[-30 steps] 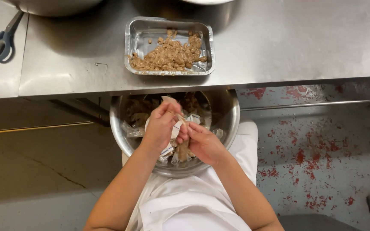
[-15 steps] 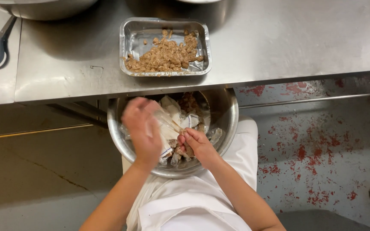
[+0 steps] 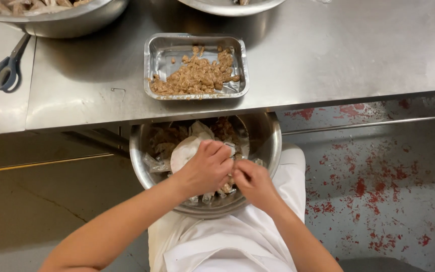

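From the head view, both forearms reached up from the bottom edge into a steel bowl [image 3: 205,166] resting on the person's lap, on a white apron [image 3: 227,242]. The left hand [image 3: 205,168] lay palm down over the bowl's contents, its fingers curled together and pinched on a pale, limp wrapper [image 3: 185,151]. The right hand [image 3: 252,184] met it just beside, fingers bent and closed on a small piece between the two hands; what that piece was could not be made out, since the knuckles covered it. The bowl held brownish lumps and clear wrappings, half hidden by the hands and by the table [image 3: 328,55] edge above.

On the steel table stood a foil tray [image 3: 157,55] with a heap of brown crumbled filling [image 3: 197,78] piled toward its near side. Grey scissors [image 3: 1,73] lay at the left. Two larger bowls were cut off by the top edge, the left bowl [image 3: 61,22] showing some pale pieces.

Below the table, the floor [image 3: 378,191] on the right was grey, speckled with red marks; on the left it was dull brown with a yellow line.
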